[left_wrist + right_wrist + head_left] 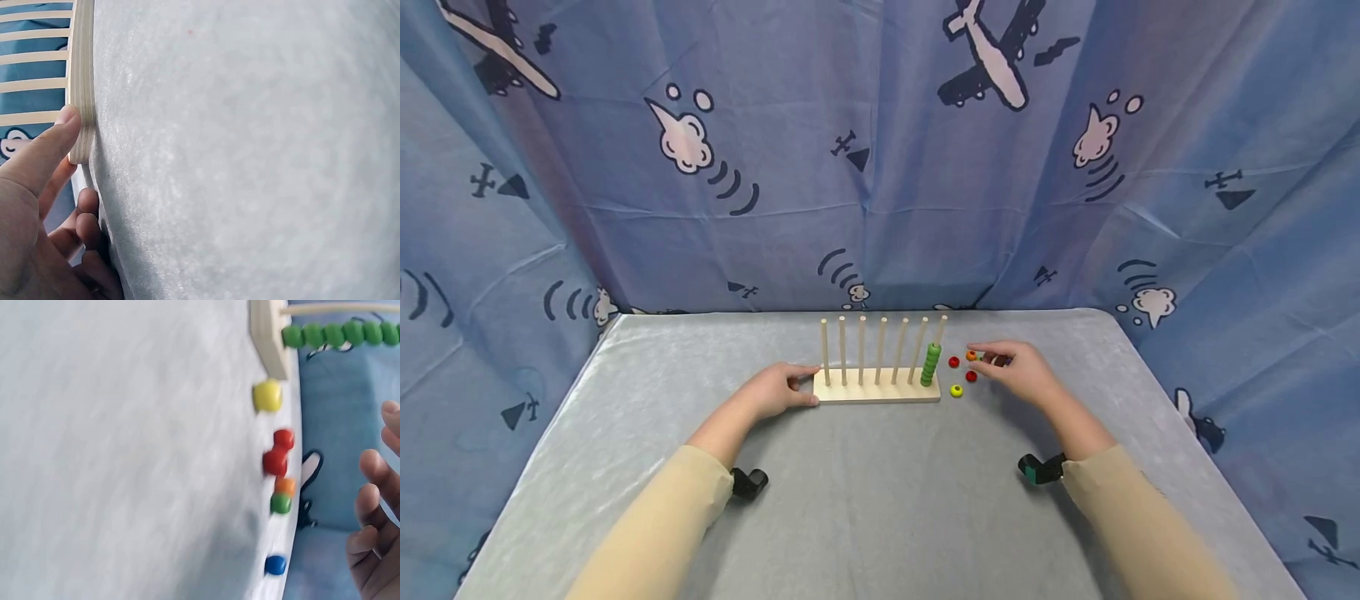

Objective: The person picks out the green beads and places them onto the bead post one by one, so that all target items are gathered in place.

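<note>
A wooden bead stand with several upright pegs lies across the table. On its rightmost peg sits a stack of green beads. My left hand holds the stand's left end, thumb along the front edge and fingers behind. To the right of the stand, my right hand hovers over loose beads with fingers apart and nothing between them. Those beads are a yellow bead, two red beads, an orange bead, a green bead and a blue bead.
A pale cloth covers the table. Behind it and along both sides hangs a blue curtain with printed planes and clouds. The table's back edge runs close behind the stand and beads.
</note>
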{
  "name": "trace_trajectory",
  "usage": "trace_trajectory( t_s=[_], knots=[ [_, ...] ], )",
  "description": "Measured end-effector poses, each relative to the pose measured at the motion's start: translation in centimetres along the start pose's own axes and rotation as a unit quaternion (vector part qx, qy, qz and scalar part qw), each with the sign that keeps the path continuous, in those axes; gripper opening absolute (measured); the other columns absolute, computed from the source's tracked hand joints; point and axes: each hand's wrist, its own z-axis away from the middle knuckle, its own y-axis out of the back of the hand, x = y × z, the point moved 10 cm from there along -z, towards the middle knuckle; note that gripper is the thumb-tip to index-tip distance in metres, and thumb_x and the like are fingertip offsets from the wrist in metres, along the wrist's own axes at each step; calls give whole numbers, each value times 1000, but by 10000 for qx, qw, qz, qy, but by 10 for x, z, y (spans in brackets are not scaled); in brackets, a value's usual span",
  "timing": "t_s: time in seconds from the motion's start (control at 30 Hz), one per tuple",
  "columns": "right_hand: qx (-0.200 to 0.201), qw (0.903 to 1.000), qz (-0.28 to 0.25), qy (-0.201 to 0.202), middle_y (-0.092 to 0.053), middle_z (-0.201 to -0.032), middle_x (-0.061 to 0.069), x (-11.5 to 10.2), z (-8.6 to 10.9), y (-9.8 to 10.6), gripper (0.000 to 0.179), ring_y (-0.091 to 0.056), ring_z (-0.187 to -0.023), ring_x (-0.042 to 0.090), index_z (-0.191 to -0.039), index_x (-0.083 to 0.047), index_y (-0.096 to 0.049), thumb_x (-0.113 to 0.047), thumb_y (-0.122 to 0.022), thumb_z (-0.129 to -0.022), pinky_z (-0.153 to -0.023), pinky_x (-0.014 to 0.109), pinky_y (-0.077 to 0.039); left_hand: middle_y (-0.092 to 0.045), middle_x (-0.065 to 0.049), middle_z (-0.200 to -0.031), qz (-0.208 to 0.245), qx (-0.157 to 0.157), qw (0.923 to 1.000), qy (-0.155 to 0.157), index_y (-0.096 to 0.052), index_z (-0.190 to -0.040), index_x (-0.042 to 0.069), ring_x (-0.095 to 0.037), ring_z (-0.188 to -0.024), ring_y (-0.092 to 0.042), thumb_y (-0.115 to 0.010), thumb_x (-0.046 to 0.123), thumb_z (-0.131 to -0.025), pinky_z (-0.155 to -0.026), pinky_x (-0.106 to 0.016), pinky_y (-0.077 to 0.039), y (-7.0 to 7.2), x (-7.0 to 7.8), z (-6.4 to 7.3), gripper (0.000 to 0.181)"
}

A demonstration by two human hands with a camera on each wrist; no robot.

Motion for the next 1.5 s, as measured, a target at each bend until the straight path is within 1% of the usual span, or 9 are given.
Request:
trace_trajectory(
  t_s=[0.13,0.27,0.37,0.53,0.63,0.73,0.97,1.23,1.5],
  knots=[
    [25,9997,228,-66,-66,-93,4,15,5,7,37,-56,-81,21,-127,-12,-70,-25,-73,-92,-64,35,-46,-52,-4,-85,1,-16,10000,11,-57,-142,20,-18,-76,-45,-80,32,-85,-69,-34,-38,-1,1,0,62],
    [49,9991,417,-25,-65,-89,4,21,6,11,37,-56,-78,21,-126,-10,-70,-25,-73,-92,-62,35,-46,-51,-4,-85,25,7,10000,10,-57,-142,20,-18,-77,-45,-80,32,-85,-69,-34,-37,0,1,0,62],
    [40,9979,644,-99,-64,-87,4,24,4,10,38,-56,-76,21,-127,-10,-70,-25,-73,-92,-62,35,-45,-51,-4,-84,31,19,10000,-8,-57,-142,20,-18,-76,-45,-80,31,-84,-69,-34,-37,0,1,1,63],
    [-166,9931,1029,-536,-63,-89,3,31,-1,3,43,-54,-73,19,-132,-12,-66,-29,-70,-93,-60,34,-43,-51,-4,-84,7,25,10000,17,-57,-142,21,-18,-76,-45,-80,32,-84,-69,-34,-38,0,0,0,63],
    [-281,9898,1121,-838,-64,-92,5,36,-4,-1,45,-53,-68,18,-134,-13,-64,-31,-69,-94,-58,34,-43,-51,-4,-85,14,42,10000,50,-57,-142,22,-18,-76,-45,-80,32,-84,-69,-34,-38,-1,-2,-1,63],
    [-337,9864,1256,-1004,-65,-94,7,39,-7,-5,44,-54,-67,18,-135,-11,-63,-31,-68,-95,-59,33,-43,-52,-4,-85,23,46,10000,49,-58,-141,22,-18,-77,-45,-80,33,-84,-69,-34,-38,-1,-3,-1,63],
    [-501,9790,1476,-1313,-67,-103,11,48,-15,-12,45,-58,-77,20,-134,-10,-63,-32,-68,-94,-66,36,-45,-51,-3,-84,32,22,10000,6,-58,-141,20,-18,-76,-45,-81,32,-84,-69,-34,-37,-1,-1,-1,63],
    [-557,9762,1570,-1392,-67,-109,14,56,-21,-18,42,-61,-92,26,-132,-8,-64,-28,-67,-95,-78,45,-47,-51,-4,-84,34,38,10000,-20,-59,-140,19,-18,-75,-45,-80,32,-84,-69,-34,-37,2,0,1,61],
    [-479,9754,1653,-1380,-67,-106,13,58,-24,-19,37,-61,-90,26,-127,-9,-69,-27,-67,-95,-77,44,-48,-51,-4,-84,37,32,10000,-13,-59,-141,19,-18,-77,-45,-79,31,-85,-70,-34,-36,2,1,2,61]
  ],
)
